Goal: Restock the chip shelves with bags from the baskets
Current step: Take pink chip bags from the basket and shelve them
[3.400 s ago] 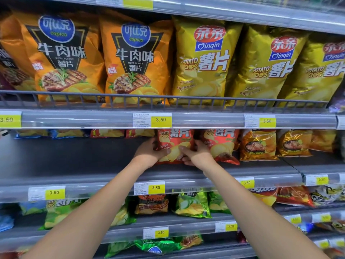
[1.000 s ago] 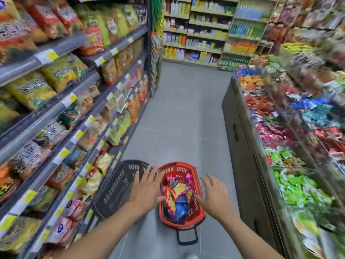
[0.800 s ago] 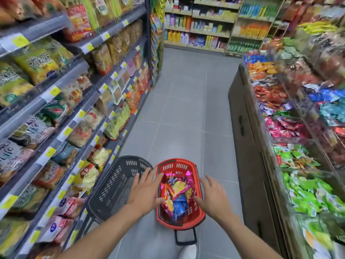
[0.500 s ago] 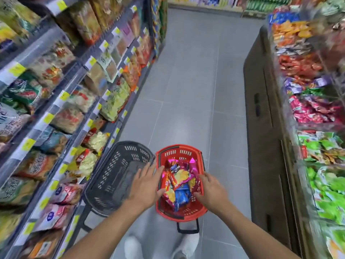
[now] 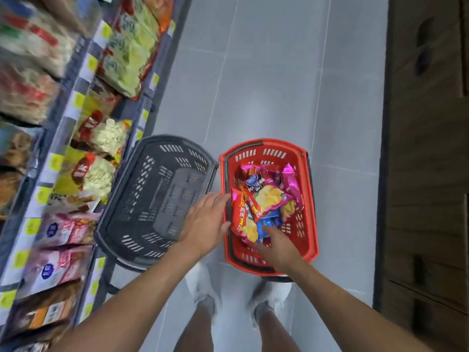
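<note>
Two baskets sit on the floor (image 5: 266, 85) beside the shelves (image 5: 73, 110): the black basket (image 5: 162, 199) shows only its bare slotted bottom, while the red basket (image 5: 311, 199) holds a small heap of chip bags (image 5: 289, 189). By my reading one load is shelved and this heap is what is left to go up. The left hand (image 5: 205, 224) reaches over the red basket's left rim, fingers spread and fairly straight, touching a red bag (image 5: 239, 212) at the heap's edge. The right hand (image 5: 276, 245) stretches into the basket with fingers out, tips on a blue bag (image 5: 269, 222); neither hand has closed round anything. Writing is scarce (blur spoils most of it): the top bag (image 5: 269, 196) carries a blue oval logo and dark lettering I cannot read, and the yellow price tags (image 5: 92, 63) on the shelf edges are illegible too.
</note>
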